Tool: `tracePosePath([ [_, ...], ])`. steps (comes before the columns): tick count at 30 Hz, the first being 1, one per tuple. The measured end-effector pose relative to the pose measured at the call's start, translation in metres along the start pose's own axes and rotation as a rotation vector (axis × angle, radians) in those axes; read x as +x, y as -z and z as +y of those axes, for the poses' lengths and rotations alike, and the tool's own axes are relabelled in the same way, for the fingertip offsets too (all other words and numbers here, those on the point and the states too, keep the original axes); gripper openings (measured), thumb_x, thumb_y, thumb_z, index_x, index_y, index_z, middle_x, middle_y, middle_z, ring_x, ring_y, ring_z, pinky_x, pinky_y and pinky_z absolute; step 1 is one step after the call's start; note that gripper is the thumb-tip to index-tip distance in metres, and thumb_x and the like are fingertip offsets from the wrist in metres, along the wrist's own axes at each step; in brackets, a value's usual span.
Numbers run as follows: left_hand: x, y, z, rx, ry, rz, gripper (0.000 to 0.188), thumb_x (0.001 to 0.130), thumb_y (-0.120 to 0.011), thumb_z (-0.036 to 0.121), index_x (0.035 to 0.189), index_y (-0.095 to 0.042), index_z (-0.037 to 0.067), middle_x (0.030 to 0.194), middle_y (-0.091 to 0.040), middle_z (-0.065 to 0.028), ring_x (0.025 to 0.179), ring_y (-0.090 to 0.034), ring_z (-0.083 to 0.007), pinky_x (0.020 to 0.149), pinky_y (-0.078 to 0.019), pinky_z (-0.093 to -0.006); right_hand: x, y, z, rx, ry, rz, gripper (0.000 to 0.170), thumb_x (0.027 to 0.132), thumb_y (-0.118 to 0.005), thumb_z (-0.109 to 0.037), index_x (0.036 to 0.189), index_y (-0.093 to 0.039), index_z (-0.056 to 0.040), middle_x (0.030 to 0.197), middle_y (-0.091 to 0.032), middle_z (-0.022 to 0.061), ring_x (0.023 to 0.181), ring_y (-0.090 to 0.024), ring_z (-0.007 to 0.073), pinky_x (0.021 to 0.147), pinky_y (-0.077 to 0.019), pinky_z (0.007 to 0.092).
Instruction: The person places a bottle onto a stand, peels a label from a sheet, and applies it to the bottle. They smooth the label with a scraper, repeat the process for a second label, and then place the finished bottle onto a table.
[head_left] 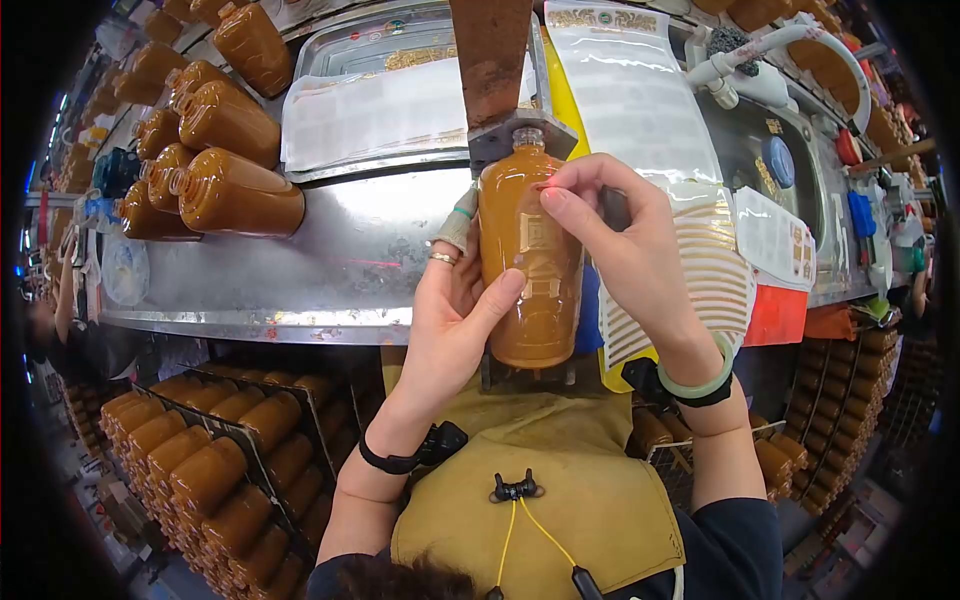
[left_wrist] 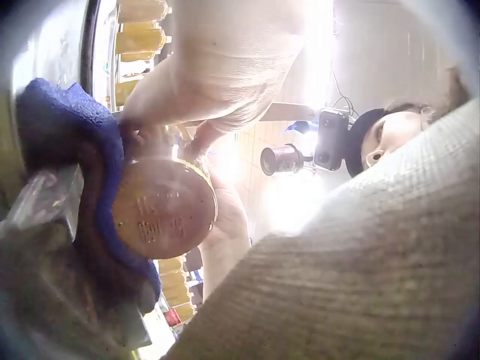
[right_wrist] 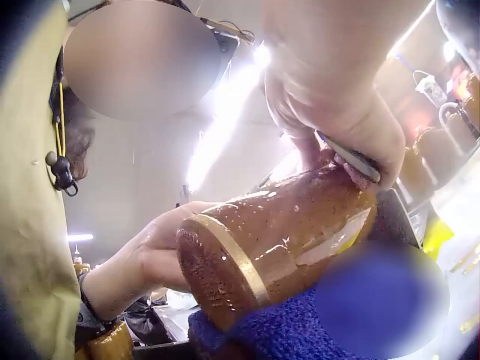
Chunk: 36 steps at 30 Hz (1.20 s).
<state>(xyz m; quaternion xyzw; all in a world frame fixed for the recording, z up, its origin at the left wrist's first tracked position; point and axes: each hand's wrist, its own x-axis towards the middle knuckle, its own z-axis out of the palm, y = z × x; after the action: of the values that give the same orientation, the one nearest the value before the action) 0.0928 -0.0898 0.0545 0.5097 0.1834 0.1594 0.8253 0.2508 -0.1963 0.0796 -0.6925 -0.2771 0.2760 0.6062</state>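
Observation:
An amber glass bottle [head_left: 530, 300] with raised characters lies with its neck at a metal bracket [head_left: 495, 135]. My left hand [head_left: 445, 320] grips its left side, thumb on the front; a cloth sleeve with a green band covers a fingertip. At the bottle's upper right, my right hand [head_left: 625, 225] has thumb and forefinger pinched together against the glass. In the right wrist view, a thin metal tool [right_wrist: 351, 157] lies within the right hand [right_wrist: 337, 112]. The left wrist view shows the bottle's round base [left_wrist: 165, 210] above a blue cloth [left_wrist: 112, 187]; what the right fingertips pinch is unclear.
Several amber bottles [head_left: 245, 190] stand on the metal bench [head_left: 330, 260] at the left. Sheets of stickers [head_left: 640, 110] lie right of the bracket, others [head_left: 380, 110] on a tray behind. Racks of bottles [head_left: 190, 470] are below the bench edge.

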Motion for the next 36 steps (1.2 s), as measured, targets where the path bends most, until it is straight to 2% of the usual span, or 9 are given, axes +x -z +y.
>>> tracePosePath([
  [10,0.0,0.0,0.001,0.01,-0.004,0.001,0.077,0.102,-0.061,0.001,0.164,-0.015,-0.003,0.165,-0.03,-0.02,0.15,-0.038,-0.0259,0.122,-0.0351,-0.0397,0.0,-0.001,0.0,-0.033,0.008,0.011,0.014,0.094,-0.075,-0.013,0.102,-0.073,-0.0018,0.087,-0.067,-0.0029,0.08,-0.055,0.0047,0.075,-0.0461,0.0228],
  [13,0.0,-0.001,0.002,0.017,-0.004,-0.008,0.075,0.103,-0.06,0.002,0.164,-0.016,-0.003,0.165,-0.031,-0.0197,0.151,-0.037,-0.0255,0.122,-0.0344,-0.04,-0.001,0.002,-0.002,-0.019,0.012,0.01,0.017,0.097,-0.071,-0.014,0.109,-0.073,-0.0025,0.088,-0.065,-0.0036,0.079,-0.054,0.0041,0.074,-0.0449,0.0218],
  [17,0.0,-0.003,0.002,-0.066,0.016,0.049,0.066,0.104,-0.056,0.004,0.162,-0.024,-0.001,0.163,-0.039,-0.0178,0.149,-0.04,-0.0261,0.123,-0.0319,-0.0422,-0.014,0.014,0.006,0.242,-0.16,0.048,0.027,0.106,-0.06,-0.016,0.129,-0.065,-0.0029,0.094,-0.061,-0.0038,0.082,-0.053,0.0041,0.075,-0.0435,0.0209],
  [19,0.0,-0.001,0.001,-0.099,0.026,0.057,0.064,0.106,-0.053,0.004,0.163,-0.024,-0.001,0.163,-0.038,-0.018,0.149,-0.04,-0.0263,0.123,-0.0315,-0.042,-0.027,0.012,0.013,0.156,-0.141,0.051,0.034,0.105,-0.062,-0.016,0.136,-0.06,-0.0023,0.093,-0.06,-0.0036,0.083,-0.052,0.0039,0.077,-0.0426,0.0206],
  [20,0.0,0.001,-0.001,-0.1,0.028,0.058,0.064,0.106,-0.053,0.004,0.163,-0.024,-0.001,0.163,-0.038,-0.018,0.149,-0.04,-0.0263,0.123,-0.0315,-0.042,-0.033,0.011,0.014,0.165,-0.173,0.006,0.047,0.102,-0.068,-0.015,0.144,-0.051,-0.0021,0.091,-0.056,-0.0042,0.085,-0.051,0.0041,0.078,-0.0422,0.0207],
  [21,0.001,0.003,-0.002,-0.082,0.022,0.036,0.067,0.105,-0.056,0.005,0.163,-0.022,-0.001,0.164,-0.035,-0.0185,0.15,-0.038,-0.0257,0.123,-0.0326,-0.0413,-0.037,0.01,0.014,0.165,-0.176,0.007,0.047,0.102,-0.068,-0.015,0.144,-0.051,-0.0021,0.091,-0.056,-0.0042,0.085,-0.051,0.0041,0.078,-0.0422,0.0207],
  [24,0.001,0.002,-0.001,-0.044,0.021,0.012,0.073,0.104,-0.06,0.005,0.164,-0.019,-0.001,0.165,-0.032,-0.0193,0.151,-0.037,-0.0254,0.123,-0.0333,-0.0409,-0.043,0.004,0.012,0.244,-0.239,-0.004,0.07,0.093,-0.079,-0.01,0.152,-0.041,-0.0036,0.09,-0.045,-0.0054,0.083,-0.05,0.0053,0.074,-0.0423,0.0208],
  [31,0.002,0.004,-0.003,-0.003,0.006,0.006,0.077,0.102,-0.064,0.004,0.164,-0.018,-0.002,0.165,-0.032,-0.0201,0.151,-0.037,-0.0263,0.123,-0.0336,-0.0412,-0.043,0.001,0.02,0.19,-0.191,0.003,0.077,0.088,-0.084,-0.009,0.151,-0.042,-0.0048,0.089,-0.042,-0.0048,0.079,-0.047,0.0056,0.069,-0.0416,0.0209],
  [36,0.0,0.001,-0.001,-0.017,0.014,0.018,0.077,0.102,-0.065,0.005,0.164,-0.019,-0.002,0.164,-0.033,-0.0199,0.15,-0.038,-0.0259,0.123,-0.0342,-0.0409,-0.043,0.0,0.014,0.257,-0.212,0.012,0.072,0.09,-0.081,-0.008,0.151,-0.043,-0.0042,0.088,-0.045,-0.0054,0.082,-0.052,0.0049,0.072,-0.043,0.02],
])
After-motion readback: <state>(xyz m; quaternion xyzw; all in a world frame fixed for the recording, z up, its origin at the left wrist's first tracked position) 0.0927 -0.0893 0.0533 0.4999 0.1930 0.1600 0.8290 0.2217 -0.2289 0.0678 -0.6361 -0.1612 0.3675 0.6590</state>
